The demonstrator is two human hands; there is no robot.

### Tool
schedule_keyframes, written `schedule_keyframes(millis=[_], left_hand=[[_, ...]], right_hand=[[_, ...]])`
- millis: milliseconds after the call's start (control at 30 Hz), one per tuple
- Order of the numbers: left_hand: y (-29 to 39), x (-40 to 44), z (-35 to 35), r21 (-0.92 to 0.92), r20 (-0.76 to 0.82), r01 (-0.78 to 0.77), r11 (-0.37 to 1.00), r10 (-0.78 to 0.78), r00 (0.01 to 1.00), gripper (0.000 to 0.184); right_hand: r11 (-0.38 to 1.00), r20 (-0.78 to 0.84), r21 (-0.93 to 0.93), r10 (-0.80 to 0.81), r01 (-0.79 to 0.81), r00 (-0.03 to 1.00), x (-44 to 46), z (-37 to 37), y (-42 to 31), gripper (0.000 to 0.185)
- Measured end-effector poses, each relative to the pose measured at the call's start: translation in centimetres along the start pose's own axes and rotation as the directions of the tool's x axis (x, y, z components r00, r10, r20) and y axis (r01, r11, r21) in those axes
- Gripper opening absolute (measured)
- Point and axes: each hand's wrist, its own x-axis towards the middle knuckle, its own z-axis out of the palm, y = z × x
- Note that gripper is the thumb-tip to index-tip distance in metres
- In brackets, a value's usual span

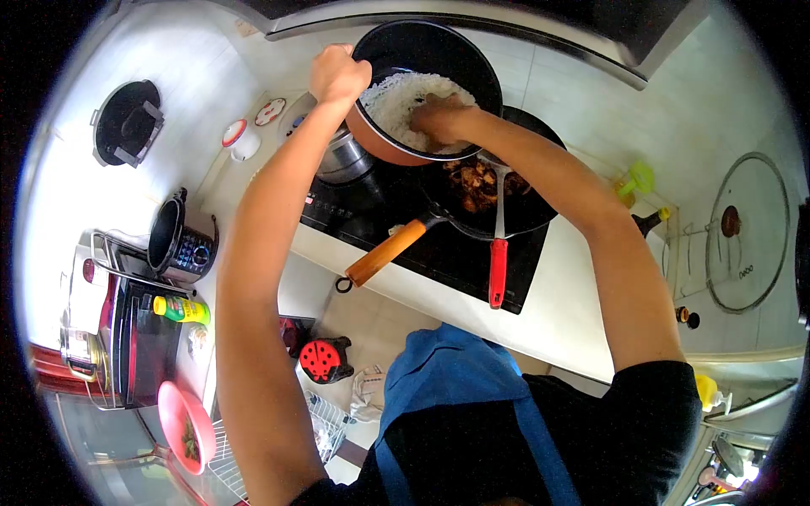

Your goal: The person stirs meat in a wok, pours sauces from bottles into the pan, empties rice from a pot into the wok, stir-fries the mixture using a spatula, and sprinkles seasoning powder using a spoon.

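Note:
A deep cooking pot [380, 142], black inside and copper-brown outside, is tilted toward me above the stove, with white rice [395, 99] in it. My left hand [339, 74] is closed in a fist at the pot's left rim, gripping it there. Inside the pot, my right hand [440, 121] touches the rice; its fingers are blurred and partly hidden. Below sits a black frying pan [531, 198] with a wooden handle, holding browned chunks of food [477, 184]. A spatula with a red handle [499, 271] rests in the pan.
A steel pot [344, 160] stands left of the pan on the black cooktop [359, 198]. An open electric cooker [181, 244], a yellow-green bottle [181, 309] and a pink bowl [175, 413] are at left. A glass lid [764, 228] hangs on the right wall.

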Motion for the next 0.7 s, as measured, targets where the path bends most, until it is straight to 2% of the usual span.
schedule_keyframes(millis=[67, 167, 233, 367, 433, 500, 600, 700], left_hand=[[0.1, 0.0, 0.3, 0.016, -0.048, -0.027, 1.000, 0.027, 0.998, 0.026], [-0.6, 1.0, 1.3, -0.021, -0.032, 0.014, 1.000, -0.015, 0.999, 0.021], [-0.2, 0.9, 0.9, 0.005, -0.020, 0.006, 1.000, -0.006, 1.000, 0.021], [0.5, 1.1, 1.1, 0.029, -0.005, -0.031, 0.999, 0.031, 1.000, 0.023], [1.2, 1.2, 0.9, 0.089, 0.026, -0.022, 0.996, 0.020, 0.999, 0.024], [1.4, 1.3, 0.9, 0.152, 0.054, -0.014, 0.988, 0.006, 0.999, 0.024], [1.2, 1.2, 1.2, 0.080, -0.039, 0.004, 0.997, -0.001, 0.999, 0.023], [1.5, 1.0, 0.8, 0.175, -0.061, -0.030, 0.984, 0.041, 0.997, 0.024]], right_hand=[[0.998, -0.037, -0.034, -0.058, 0.057, 0.998, 1.2, 1.4, 1.4, 0.050], [0.990, -0.129, -0.021, -0.143, 0.142, 0.981, 1.3, 2.2, 2.6, 0.044], [0.977, -0.203, -0.080, -0.208, 0.196, 0.957, 0.4, 1.7, 3.0, 0.041], [0.986, -0.204, -0.052, -0.168, 0.161, 0.964, -0.2, 2.1, 4.5, 0.045], [0.967, -0.321, -0.033, -0.250, 0.253, 0.913, 0.2, 3.0, 5.4, 0.048], [0.965, -0.291, -0.016, -0.254, 0.260, 0.923, 0.5, 3.3, 5.7, 0.048], [0.960, -0.261, -0.002, -0.270, 0.279, 0.927, 0.5, 3.1, 6.2, 0.048], [0.948, -0.283, -0.007, -0.306, 0.317, 0.909, 0.4, 3.3, 7.0, 0.048]])
